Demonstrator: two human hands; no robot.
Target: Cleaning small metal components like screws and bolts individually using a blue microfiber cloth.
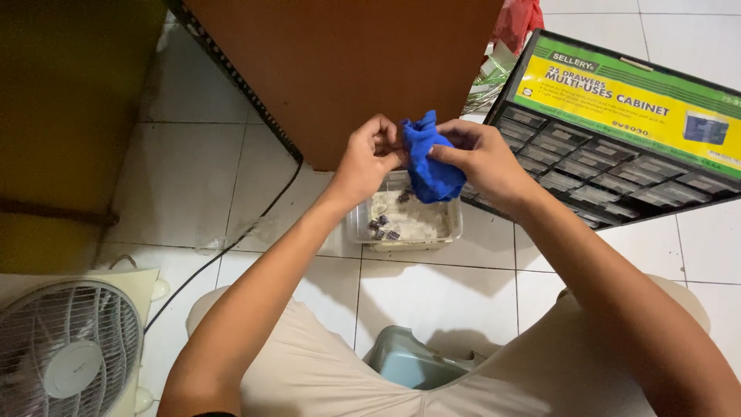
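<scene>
Both of my hands hold a blue cloth (430, 162) above the white tiled floor. My left hand (369, 158) pinches the cloth's upper left edge; whether something small sits between its fingers I cannot tell. My right hand (480, 158) grips the cloth from the right, and the bunched cloth hangs down between the two. Directly below it stands a small clear plastic drawer (356, 224) with a dusty bottom and several small dark parts lying in it.
A black cabinet of many small drawers (617, 166) with a yellow-green label lies on the right. A brown wooden panel (347, 69) stands behind, with a black cable (231, 247) along the floor. A white fan (65, 351) is at lower left, a pale blue stool (405, 363) between my knees.
</scene>
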